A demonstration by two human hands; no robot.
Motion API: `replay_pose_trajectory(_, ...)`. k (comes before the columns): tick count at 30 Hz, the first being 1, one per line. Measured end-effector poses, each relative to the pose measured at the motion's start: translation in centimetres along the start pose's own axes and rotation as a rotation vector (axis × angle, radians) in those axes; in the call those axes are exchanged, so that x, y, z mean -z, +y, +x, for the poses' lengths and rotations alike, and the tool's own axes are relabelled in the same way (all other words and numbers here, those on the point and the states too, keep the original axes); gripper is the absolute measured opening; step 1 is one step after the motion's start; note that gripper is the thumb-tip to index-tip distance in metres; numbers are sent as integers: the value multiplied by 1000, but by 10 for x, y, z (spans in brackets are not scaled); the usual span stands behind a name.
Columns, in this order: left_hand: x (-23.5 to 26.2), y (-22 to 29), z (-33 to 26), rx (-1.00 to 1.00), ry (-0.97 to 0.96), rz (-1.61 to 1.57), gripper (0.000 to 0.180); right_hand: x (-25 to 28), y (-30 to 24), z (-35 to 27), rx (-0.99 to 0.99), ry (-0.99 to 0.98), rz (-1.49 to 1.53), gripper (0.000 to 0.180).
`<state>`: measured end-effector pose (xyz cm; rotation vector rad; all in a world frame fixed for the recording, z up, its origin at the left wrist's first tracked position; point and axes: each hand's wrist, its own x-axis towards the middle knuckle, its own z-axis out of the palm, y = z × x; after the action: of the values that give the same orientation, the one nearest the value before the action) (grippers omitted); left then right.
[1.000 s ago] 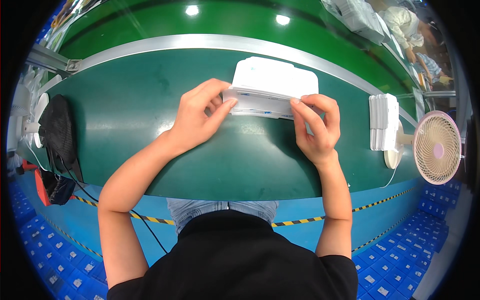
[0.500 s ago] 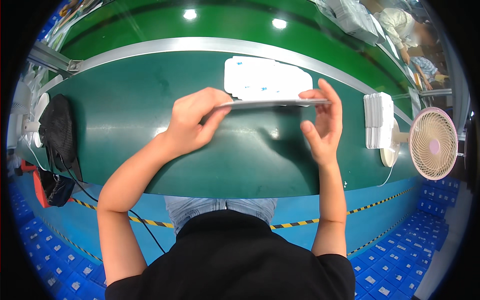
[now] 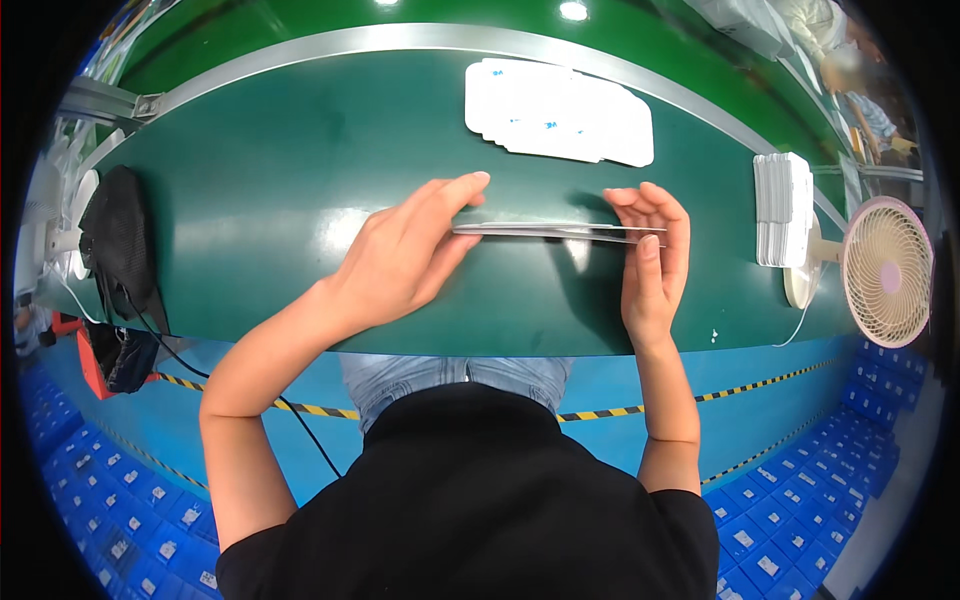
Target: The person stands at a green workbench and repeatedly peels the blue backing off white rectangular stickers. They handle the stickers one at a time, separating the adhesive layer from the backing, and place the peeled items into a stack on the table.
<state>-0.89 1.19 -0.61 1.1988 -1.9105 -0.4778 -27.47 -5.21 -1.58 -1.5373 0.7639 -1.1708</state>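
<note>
Above the green tabletop (image 3: 260, 160), thin flat pale sheets (image 3: 550, 231) are held edge-on between my two hands. Two edges show, slightly parted toward the right end. My left hand (image 3: 400, 255) pinches the left end, thumb below and fingers above. At the other end my right hand (image 3: 658, 260) has its curled fingers behind the sheets and its thumb in front. Beyond them lies a spread pile of white rounded-corner cards (image 3: 560, 110) with small blue marks. The faces of the held sheets are hidden by the edge-on angle.
A neat stack of white cards (image 3: 783, 210) stands at the right beside a pink-rimmed fan (image 3: 888, 272). On the left are a black mesh bag (image 3: 118, 240) and a cable. A metal rail (image 3: 400, 38) borders the table's far side. Blue boxes (image 3: 780, 520) fill the floor's sides.
My right thumb has come up against the sheets, and a second edge now shows apart from the first. The whole view has shifted, so the table appears higher.
</note>
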Motion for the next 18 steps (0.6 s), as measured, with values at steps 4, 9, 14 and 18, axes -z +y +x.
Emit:
replay_pose_trajectory(4, -4, -1, -1, -45, 22, -8, 56, -8, 1, -1, 44, 16, -6, 42)
replay_pose_trajectory(9, -1, 0, 5, -94, 16, 46, 32, -10, 0, -3, 32, 52, -58, 37)
replay_pose_trajectory(14, -1, 0, 2, -134, 14, 47, 20, -7, 2, -4, 2, 54, -50, 31)
replay_pose_trajectory(18, -1, 1, 3, -148, 14, 34, 18, -7, -5, -5, 20, 49, -37, 30)
